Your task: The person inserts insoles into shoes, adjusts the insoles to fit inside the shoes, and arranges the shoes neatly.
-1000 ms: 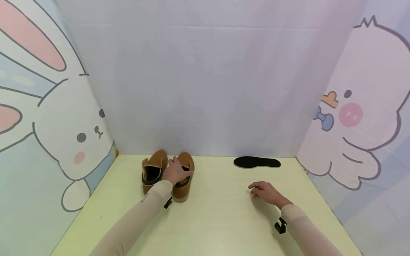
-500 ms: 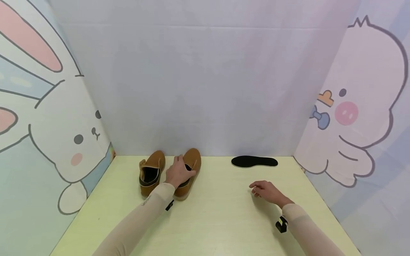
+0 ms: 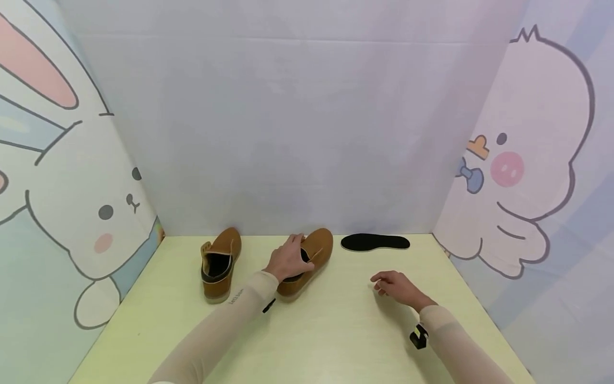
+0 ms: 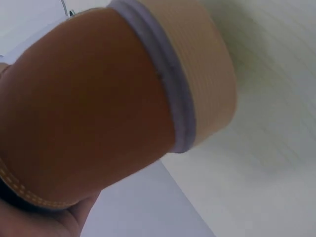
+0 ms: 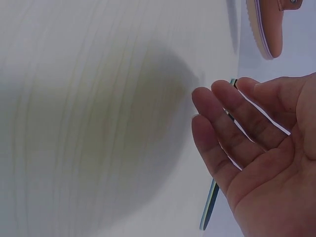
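Note:
A brown shoe (image 3: pixel 320 245) with a dark lining hangs tilted from my left hand (image 3: pixel 289 260), its toe pointing to the back right. The hand grips it at the opening, thumb on the outer side. In the left wrist view the shoe's heel (image 4: pixel 84 103) fills much of the picture, and its sole looks raised off the tabletop. A second brown shoe (image 3: pixel 218 285) stands at the left. My right hand (image 3: pixel 400 289) hovers over the table with loosely bent fingers, holding nothing. Behind it lies a black insole (image 3: pixel 375 242).
A pale yellow table (image 3: pixel 331 330) carries everything. A plain light cloth wall (image 3: pixel 288 133) rises along its back edge. Side walls show a printed rabbit (image 3: pixel 72 213) on the left and a printed chick (image 3: pixel 532 138) on the right.
My left hand has carried the gripped shoe rightward, away from the other shoe, and the shoe has turned with its toe to the right. The right hand has hardly moved.

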